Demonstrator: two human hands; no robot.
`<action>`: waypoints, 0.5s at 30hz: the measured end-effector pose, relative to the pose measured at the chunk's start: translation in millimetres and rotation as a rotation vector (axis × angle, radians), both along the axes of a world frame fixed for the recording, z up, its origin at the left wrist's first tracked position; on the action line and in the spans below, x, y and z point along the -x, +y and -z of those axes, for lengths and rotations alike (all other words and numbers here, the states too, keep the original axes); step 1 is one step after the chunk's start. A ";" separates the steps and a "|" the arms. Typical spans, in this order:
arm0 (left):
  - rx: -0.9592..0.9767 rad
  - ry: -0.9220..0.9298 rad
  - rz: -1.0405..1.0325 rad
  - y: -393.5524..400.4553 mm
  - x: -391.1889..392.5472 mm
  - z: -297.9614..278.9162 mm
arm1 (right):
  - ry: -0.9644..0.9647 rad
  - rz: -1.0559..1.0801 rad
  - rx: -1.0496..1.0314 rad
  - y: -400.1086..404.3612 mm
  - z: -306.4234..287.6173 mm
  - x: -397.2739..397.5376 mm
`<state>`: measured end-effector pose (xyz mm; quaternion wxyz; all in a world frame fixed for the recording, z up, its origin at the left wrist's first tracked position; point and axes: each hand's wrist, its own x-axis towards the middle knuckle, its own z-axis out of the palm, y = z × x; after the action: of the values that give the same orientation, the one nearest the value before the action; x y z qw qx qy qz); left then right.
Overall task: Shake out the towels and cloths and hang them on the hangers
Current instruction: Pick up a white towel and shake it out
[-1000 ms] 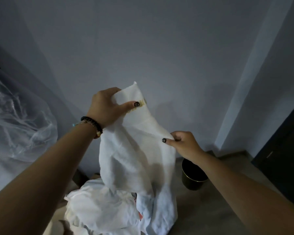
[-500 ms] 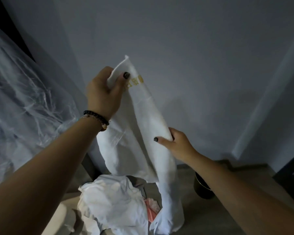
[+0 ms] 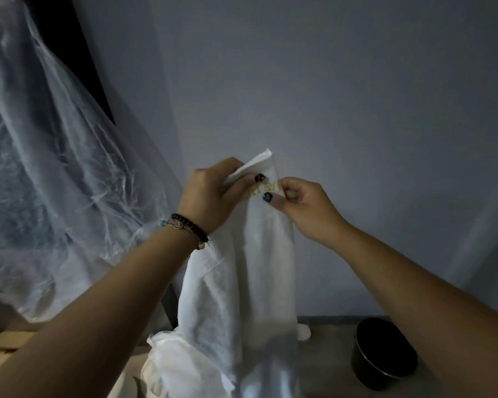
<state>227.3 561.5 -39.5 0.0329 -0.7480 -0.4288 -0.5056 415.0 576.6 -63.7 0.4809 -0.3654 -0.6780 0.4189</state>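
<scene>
step: we find the towel (image 3: 242,282) top edge | left hand (image 3: 210,193) and right hand (image 3: 302,205) both pinch it | next: spread corners, shake

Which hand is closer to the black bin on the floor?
Right. The right hand pinches the towel up left of the black bin; the left hand grips it farther left.

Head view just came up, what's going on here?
A person holds a white towel up by its top edge, both hands pinching it side by side next to the gold lettering: left hand, right hand. The rest hangs down onto a heap of white cloths below. No hanger is in sight. A dark round bin stands on the floor at the right.
</scene>
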 end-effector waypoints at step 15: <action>0.534 -0.368 -0.139 28.9 73.2 31.1 | -0.018 0.326 -0.263 49.7 -96.0 31.1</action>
<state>154.1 590.4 -70.7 -0.2081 -0.5952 -0.5951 -0.4983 383.9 626.2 32.3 0.5798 -0.4080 -0.6631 0.2402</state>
